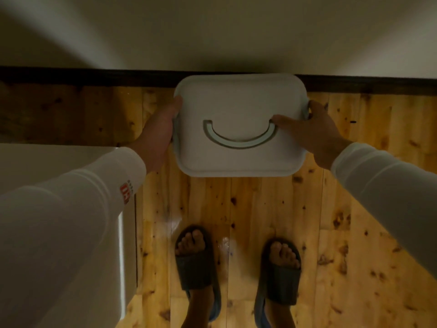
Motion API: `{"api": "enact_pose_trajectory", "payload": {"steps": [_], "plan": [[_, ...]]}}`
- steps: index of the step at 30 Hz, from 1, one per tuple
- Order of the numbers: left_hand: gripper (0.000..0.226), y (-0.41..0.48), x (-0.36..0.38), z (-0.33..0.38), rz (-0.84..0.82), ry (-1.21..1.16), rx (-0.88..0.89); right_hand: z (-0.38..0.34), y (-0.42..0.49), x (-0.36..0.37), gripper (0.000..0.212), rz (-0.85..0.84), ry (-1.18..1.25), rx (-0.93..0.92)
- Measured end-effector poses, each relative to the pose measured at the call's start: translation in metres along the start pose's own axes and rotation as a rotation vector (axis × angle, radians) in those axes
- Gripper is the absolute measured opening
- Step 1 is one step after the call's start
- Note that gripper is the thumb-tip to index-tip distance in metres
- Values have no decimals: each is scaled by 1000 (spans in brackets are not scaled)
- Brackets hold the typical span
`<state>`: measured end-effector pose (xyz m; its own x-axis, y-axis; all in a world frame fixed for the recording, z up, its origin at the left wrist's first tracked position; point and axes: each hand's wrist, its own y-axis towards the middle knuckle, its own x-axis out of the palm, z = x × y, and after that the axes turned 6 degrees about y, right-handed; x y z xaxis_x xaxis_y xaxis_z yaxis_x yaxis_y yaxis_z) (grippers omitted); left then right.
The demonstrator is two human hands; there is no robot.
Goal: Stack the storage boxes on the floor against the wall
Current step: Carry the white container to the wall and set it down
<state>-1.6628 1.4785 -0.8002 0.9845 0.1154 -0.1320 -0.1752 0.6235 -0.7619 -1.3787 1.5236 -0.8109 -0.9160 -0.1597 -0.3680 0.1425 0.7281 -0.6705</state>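
A white storage box (pixel 238 100) with rounded corners fills the middle of the head view, seen from straight above. A curved grey-blue handle (pixel 238 140) lies flat in its lid. My left hand (pixel 158 131) grips the box's left side, thumb at the upper left corner. My right hand (pixel 309 131) holds the right side, thumb resting on the lid by the handle's end. The box's far edge overlaps the dark skirting board (pixel 94 78) under the pale wall (pixel 236 31). What is under the box is hidden.
The wooden plank floor (pixel 354 209) stretches to the right and toward me. My two feet in dark slippers (pixel 196 259) stand just behind the box. A white piece of furniture (pixel 59 159) sits at the left, partly covered by my left sleeve.
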Motion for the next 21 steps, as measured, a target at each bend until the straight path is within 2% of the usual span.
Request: {"api": "enact_pose_trajectory", "payload": {"steps": [6, 10, 15, 19, 21], "plan": [[33, 5, -1, 4, -5, -6, 34, -4, 6, 0, 98, 4, -16, -1], [47, 11, -2, 7, 6, -8, 47, -11, 10, 0, 91, 1, 7, -8], [54, 15, -1, 14, 7, -7, 49, -16, 14, -1, 89, 0, -5, -33], [45, 16, 0, 14, 11, 8, 21, -17, 14, -3, 91, -18, -37, -37], [48, 15, 1, 15, 20, 19, 17, -17, 13, -3, 90, -29, -40, -36]]}}
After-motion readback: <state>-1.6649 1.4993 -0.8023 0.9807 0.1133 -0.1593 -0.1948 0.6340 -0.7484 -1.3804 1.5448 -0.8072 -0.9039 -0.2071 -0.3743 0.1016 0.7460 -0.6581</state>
